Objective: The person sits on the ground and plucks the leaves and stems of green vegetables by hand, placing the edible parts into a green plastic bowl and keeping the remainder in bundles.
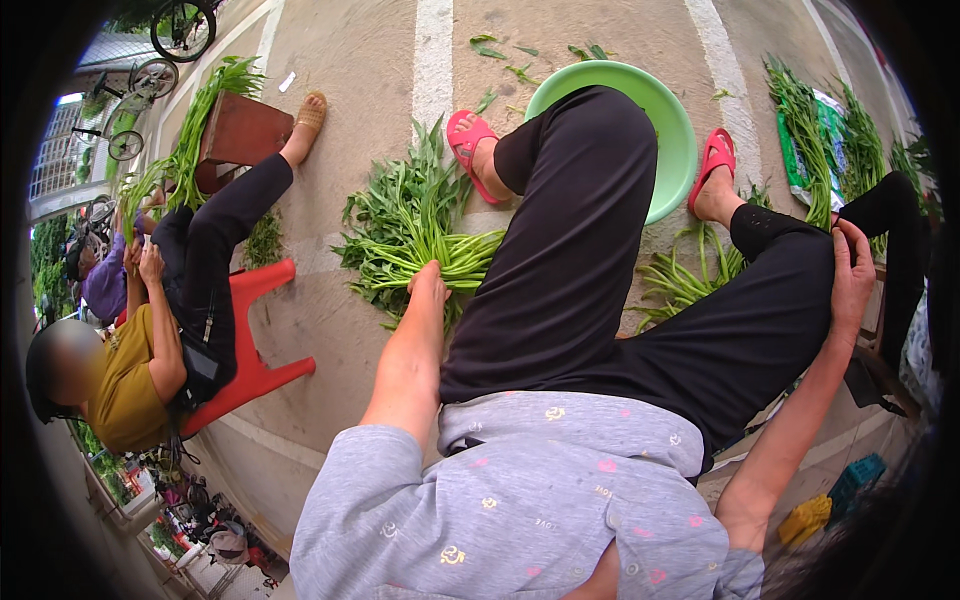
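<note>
A pile of leafy greens with long green stems [480, 258], like water spinach, lies on the ground left of my knee. My left hand [430, 284] is closed around stems at its near side. My right hand [850, 275] lies along the outer side of my right knee, its fingers stretched out. Just beyond those fingertips are the stem ends of a long bunch of greens [808, 140]; whether they touch cannot be made out. More loose stems [690, 272] lie between my legs, partly hidden by my right thigh.
A wide light-green basin [680, 150] stands between my feet, partly behind my left knee. Scattered leaves [487, 48] lie beyond it. Greens rest on a green-and-white bag [832, 125] at right. Another person [140, 370] sits left on a red plastic stool [262, 340], near a brown box [245, 130].
</note>
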The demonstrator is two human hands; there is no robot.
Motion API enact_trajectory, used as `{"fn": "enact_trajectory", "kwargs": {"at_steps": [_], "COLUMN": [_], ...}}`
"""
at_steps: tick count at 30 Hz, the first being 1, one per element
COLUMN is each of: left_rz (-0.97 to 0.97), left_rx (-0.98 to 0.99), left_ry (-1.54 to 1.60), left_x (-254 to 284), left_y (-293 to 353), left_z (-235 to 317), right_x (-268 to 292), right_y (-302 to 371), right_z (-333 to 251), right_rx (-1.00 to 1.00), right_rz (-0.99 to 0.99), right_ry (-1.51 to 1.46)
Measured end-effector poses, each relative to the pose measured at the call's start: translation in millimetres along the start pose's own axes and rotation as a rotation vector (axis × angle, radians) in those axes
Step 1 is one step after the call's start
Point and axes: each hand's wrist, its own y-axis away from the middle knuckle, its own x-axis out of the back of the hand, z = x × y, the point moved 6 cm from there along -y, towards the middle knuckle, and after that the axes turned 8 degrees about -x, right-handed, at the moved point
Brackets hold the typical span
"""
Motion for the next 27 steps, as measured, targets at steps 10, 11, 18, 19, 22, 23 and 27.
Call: {"fn": "enact_trajectory", "kwargs": {"at_steps": [10,11,18,19,22,23,27], "left_rz": [-0.578,-0.713,-0.940,-0.942,-0.940,-0.932,-0.923], "left_rx": [-0.016,0.007,0.111,0.085,-0.006,-0.039,-0.138], "left_ry": [0.263,0.358,0.584,0.636,0.748,0.759,0.751], "left_x": [23.6,24.3,73.4,80.0,102.7,113.7,150.1], "left_y": [35.9,38.8,73.4,74.0,72.6,69.3,68.6], "left_z": [2.2,2.7,-7.7,-5.8,2.2,1.6,12.6], "right_x": [5.8,4.2,4.2,3.1,0.1,-1.5,-4.1], "right_y": [9.4,9.4,11.0,10.9,11.4,10.6,11.8], "right_z": [-3.7,-5.6,-2.2,-4.5,-11.1,-10.9,-16.6], "right_rx": [-0.066,-0.058,-0.060,-0.050,-0.024,-0.016,0.020], "right_rz": [0.019,0.022,0.052,0.052,0.049,0.041,0.047], "right_ry": [-0.008,-0.009,-0.029,-0.035,-0.073,-0.095,-0.113]}}
